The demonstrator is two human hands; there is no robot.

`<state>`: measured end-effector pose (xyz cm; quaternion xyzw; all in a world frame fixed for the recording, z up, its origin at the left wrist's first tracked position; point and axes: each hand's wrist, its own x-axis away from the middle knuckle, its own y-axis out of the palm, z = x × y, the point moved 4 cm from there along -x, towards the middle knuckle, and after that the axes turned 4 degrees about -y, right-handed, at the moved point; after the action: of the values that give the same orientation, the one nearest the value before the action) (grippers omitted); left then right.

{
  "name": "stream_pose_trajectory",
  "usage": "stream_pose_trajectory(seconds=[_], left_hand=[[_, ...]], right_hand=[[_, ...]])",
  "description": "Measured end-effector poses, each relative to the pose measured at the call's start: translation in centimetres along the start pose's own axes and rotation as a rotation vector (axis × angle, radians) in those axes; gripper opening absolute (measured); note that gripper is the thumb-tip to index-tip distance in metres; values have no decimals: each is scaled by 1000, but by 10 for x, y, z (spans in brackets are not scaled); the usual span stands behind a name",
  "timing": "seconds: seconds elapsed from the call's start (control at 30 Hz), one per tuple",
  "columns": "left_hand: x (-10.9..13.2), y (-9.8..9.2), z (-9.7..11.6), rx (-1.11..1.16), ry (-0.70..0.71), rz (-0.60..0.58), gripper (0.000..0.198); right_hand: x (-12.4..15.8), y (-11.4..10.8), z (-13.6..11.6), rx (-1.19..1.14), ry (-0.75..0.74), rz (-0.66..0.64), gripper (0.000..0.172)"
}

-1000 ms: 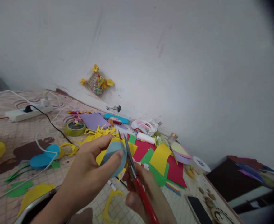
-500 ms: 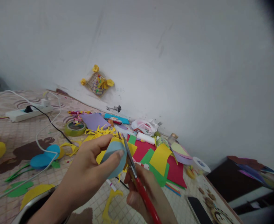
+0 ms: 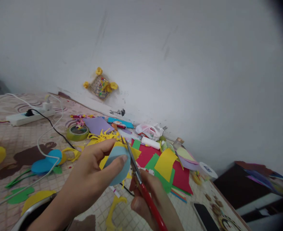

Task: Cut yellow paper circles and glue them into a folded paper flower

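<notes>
My left hand [image 3: 90, 179] pinches a pale blue paper disc [image 3: 117, 168] between thumb and fingers, with a piece of yellow paper [image 3: 134, 153] held behind it. My right hand [image 3: 153, 205] grips a pair of red-handled scissors [image 3: 141, 186]. Their narrow metal blades rise to the edge of the yellow paper, right beside the disc. The fingers of my right hand hide most of the finger loops. A curved yellow paper offcut [image 3: 115, 208] lies on the tiled-pattern table cover below my hands.
Coloured sheets in red [image 3: 180, 176], green [image 3: 160, 176] and yellow [image 3: 165, 163] lie to the right. Further back are a purple sheet [image 3: 97, 125], tape roll [image 3: 77, 133], glue stick [image 3: 150, 142] and plastic bag [image 3: 148, 130]. A power strip [image 3: 29, 117], phone [image 3: 204, 216] and metal-rimmed bowl [image 3: 33, 208] sit nearby.
The scissors have tilted slightly, with the blades leaning further left against the paper. My right hand has shifted a little to the right. The blue disc stays in my left hand.
</notes>
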<state>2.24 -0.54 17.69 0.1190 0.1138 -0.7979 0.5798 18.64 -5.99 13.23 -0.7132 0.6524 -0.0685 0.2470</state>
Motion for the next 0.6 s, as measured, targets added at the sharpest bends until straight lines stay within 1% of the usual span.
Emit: stream_pose_trajectory(seconds=[0.13, 0.3, 0.5, 0.6], left_hand=[[0, 0, -2, 13, -30, -14, 20], [1, 0, -3, 47, -58, -28, 24], [-1, 1, -2, 123, -96, -45, 24], [-2, 2, -3, 208, -135, -88, 20]], right_hand=[[1, -1, 4, -10, 6, 7, 68], [3, -4, 2, -7, 0, 69, 71], [0, -5, 4, 0, 28, 10, 66], [1, -8, 9, -4, 17, 15, 70]])
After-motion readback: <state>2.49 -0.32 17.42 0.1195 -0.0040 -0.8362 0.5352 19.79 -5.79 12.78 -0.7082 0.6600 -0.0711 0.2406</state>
